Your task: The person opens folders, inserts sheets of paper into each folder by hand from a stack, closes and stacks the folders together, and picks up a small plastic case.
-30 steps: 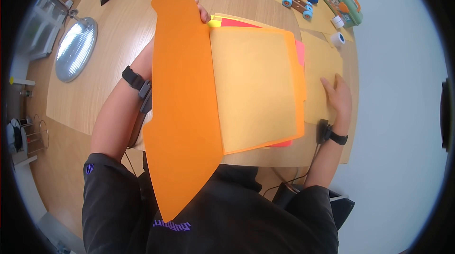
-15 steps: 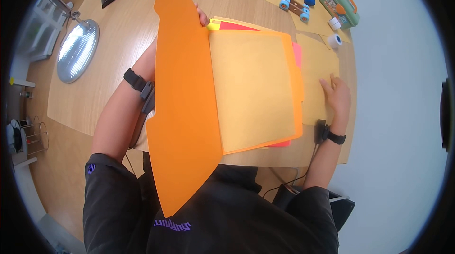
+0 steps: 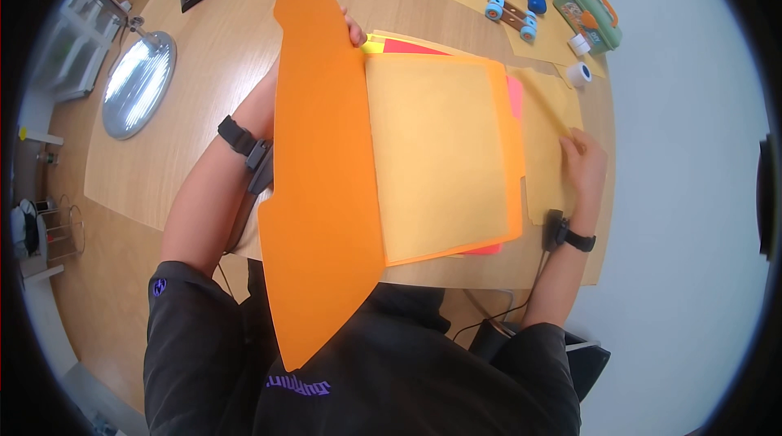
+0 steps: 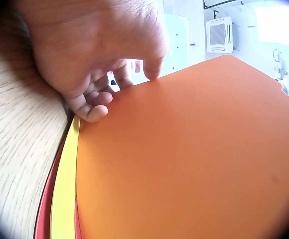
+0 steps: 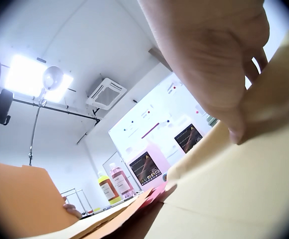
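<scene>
Inside orange folder [image 3: 326,167], manila sheet [image 3: 440,151]

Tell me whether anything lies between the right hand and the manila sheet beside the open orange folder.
Nothing visible does. The right hand already pinches the manila sheet at its far edge, lifting it off the table. The left hand holds the orange folder open, with its cover raised.
</scene>
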Tool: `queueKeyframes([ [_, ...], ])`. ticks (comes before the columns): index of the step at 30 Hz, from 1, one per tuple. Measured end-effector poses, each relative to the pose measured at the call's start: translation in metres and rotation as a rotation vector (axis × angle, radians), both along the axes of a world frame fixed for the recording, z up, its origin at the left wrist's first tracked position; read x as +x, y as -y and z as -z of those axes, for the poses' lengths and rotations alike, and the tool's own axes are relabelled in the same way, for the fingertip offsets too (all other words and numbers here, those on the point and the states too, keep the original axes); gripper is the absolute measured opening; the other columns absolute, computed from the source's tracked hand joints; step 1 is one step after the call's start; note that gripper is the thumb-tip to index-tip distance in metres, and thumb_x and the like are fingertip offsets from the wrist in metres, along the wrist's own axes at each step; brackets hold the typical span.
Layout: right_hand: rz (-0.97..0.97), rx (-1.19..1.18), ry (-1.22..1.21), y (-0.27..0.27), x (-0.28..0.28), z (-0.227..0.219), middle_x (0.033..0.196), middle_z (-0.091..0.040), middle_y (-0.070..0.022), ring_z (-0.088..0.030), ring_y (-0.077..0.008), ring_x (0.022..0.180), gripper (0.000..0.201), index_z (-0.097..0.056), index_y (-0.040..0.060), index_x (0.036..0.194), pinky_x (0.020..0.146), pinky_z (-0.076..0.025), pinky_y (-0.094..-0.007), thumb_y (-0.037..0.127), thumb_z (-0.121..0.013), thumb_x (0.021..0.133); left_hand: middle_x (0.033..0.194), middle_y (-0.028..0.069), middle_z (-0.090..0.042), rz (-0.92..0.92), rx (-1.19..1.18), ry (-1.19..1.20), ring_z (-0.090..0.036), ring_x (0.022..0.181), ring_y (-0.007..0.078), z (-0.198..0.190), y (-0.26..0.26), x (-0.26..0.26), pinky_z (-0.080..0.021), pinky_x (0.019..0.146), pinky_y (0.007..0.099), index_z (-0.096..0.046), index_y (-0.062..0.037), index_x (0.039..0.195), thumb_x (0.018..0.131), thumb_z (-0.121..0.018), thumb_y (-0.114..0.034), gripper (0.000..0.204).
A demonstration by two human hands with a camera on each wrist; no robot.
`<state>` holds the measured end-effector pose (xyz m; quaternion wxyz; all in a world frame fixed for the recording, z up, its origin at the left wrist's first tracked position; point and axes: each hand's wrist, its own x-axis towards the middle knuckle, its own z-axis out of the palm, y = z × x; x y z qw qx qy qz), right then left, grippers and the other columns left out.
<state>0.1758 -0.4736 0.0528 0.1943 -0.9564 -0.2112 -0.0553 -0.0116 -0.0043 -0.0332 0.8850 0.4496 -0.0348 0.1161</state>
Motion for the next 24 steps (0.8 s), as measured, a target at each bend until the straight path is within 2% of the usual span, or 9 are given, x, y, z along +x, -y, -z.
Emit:
queueKeyframes([
  [3, 0.033, 0.008, 0.061, 0.001, 0.002, -0.002, 0.114, -0.072, -0.0195, -0.072, -0.0333, 0.096, 0.031, -0.072, 0.0016, 0.112, 0.085, -0.054, -0.0369, 0.025, -0.07, 0.092, 0.084, 0.0034, -0.06, 0.02, -0.02, -0.051, -0.055, 0.086, 0.0139, -0.004, 0.001, -0.001, -0.051, 0.078, 0.0245, -0.058, -0.0103, 0.085, 0.106, -0.049, -0.031, 0.032],
  [6, 0.173, 0.103, 0.151, 0.0, 0.006, -0.005, 0.1, -0.074, -0.0157, -0.071, -0.0247, 0.087, 0.03, -0.069, 0.0009, 0.114, 0.081, -0.053, -0.0348, 0.025, -0.063, 0.098, 0.083, 0.0032, -0.06, 0.068, -0.033, -0.101, -0.056, 0.086, 0.0135, -0.009, -0.001, -0.003, -0.051, 0.078, 0.0243, -0.058, -0.0103, 0.084, 0.106, -0.049, -0.031, 0.032],
  [8, 0.099, 0.437, 0.12, 0.005, 0.016, -0.006, 0.089, -0.071, -0.0081, -0.067, -0.0169, 0.081, 0.032, -0.061, 0.0021, 0.119, 0.078, -0.052, -0.0317, 0.03, -0.056, 0.104, 0.084, 0.0031, -0.06, 0.057, -0.001, -0.083, -0.056, 0.085, 0.0134, 0.0, -0.005, 0.001, -0.05, 0.079, 0.0243, -0.057, -0.0106, 0.085, 0.106, -0.049, -0.032, 0.031],
  [9, 0.097, 0.437, 0.12, 0.007, 0.019, -0.006, 0.089, -0.071, -0.0081, -0.067, -0.0169, 0.081, 0.032, -0.061, 0.0021, 0.119, 0.078, -0.052, -0.0317, 0.03, -0.056, 0.104, 0.085, 0.003, -0.06, 0.045, 0.033, -0.065, -0.056, 0.085, 0.0133, 0.004, -0.007, 0.003, -0.05, 0.079, 0.0243, -0.057, -0.0109, 0.086, 0.106, -0.049, -0.032, 0.03],
  [11, -0.048, 0.803, -0.06, 0.007, 0.021, -0.006, 0.098, -0.067, -0.0033, -0.062, -0.0117, 0.089, 0.032, -0.054, 0.0053, 0.123, 0.08, -0.051, -0.0294, 0.032, -0.053, 0.106, 0.086, 0.0027, -0.06, 0.053, 0.026, -0.053, -0.056, 0.086, 0.0133, 0.008, -0.009, 0.005, -0.05, 0.08, 0.0245, -0.057, -0.0114, 0.088, 0.106, -0.049, -0.033, 0.029],
  [12, -0.05, 0.803, -0.061, 0.007, 0.021, -0.006, 0.098, -0.067, -0.0033, -0.062, -0.0117, 0.089, 0.032, -0.054, 0.0053, 0.123, 0.08, -0.051, -0.0294, 0.032, -0.053, 0.106, 0.087, 0.0024, -0.061, 0.064, 0.019, -0.04, -0.056, 0.087, 0.0133, 0.01, -0.01, 0.006, -0.05, 0.081, 0.0247, -0.057, -0.0119, 0.09, 0.106, -0.049, -0.033, 0.028],
  [17, -0.233, 1.105, -0.553, -0.016, -0.014, -0.029, 0.136, -0.054, -0.009, -0.054, -0.0167, 0.122, 0.042, -0.045, 0.0049, 0.138, 0.098, -0.047, -0.0316, 0.029, -0.055, 0.105, 0.09, 0.0013, -0.061, -0.005, 0.096, 0.012, -0.056, 0.091, 0.0124, 0.008, -0.005, 0.002, -0.05, 0.081, 0.0243, -0.056, -0.0128, 0.093, 0.106, -0.049, -0.034, 0.026],
  [20, -0.323, 1.0, -0.69, -0.022, -0.025, -0.026, 0.139, -0.051, -0.0104, -0.053, -0.0195, 0.126, 0.05, -0.041, 0.0047, 0.142, 0.104, -0.045, -0.0336, 0.026, -0.06, 0.102, 0.091, 0.001, -0.061, -0.014, 0.096, -0.023, -0.056, 0.092, 0.012, -0.007, 0.005, -0.008, -0.05, 0.082, 0.0235, -0.056, -0.013, 0.094, 0.106, -0.049, -0.035, 0.027],
  [24, -0.353, 0.761, -0.653, -0.032, -0.038, -0.014, 0.137, -0.052, -0.0104, -0.055, -0.0196, 0.124, 0.057, -0.042, 0.005, 0.141, 0.102, -0.047, -0.0331, 0.018, -0.071, 0.093, 0.092, 0.0007, -0.061, -0.02, 0.05, -0.064, -0.056, 0.092, 0.0122, -0.012, 0.008, -0.009, -0.048, 0.085, 0.0239, -0.056, -0.0133, 0.094, 0.106, -0.048, -0.037, 0.028],
])
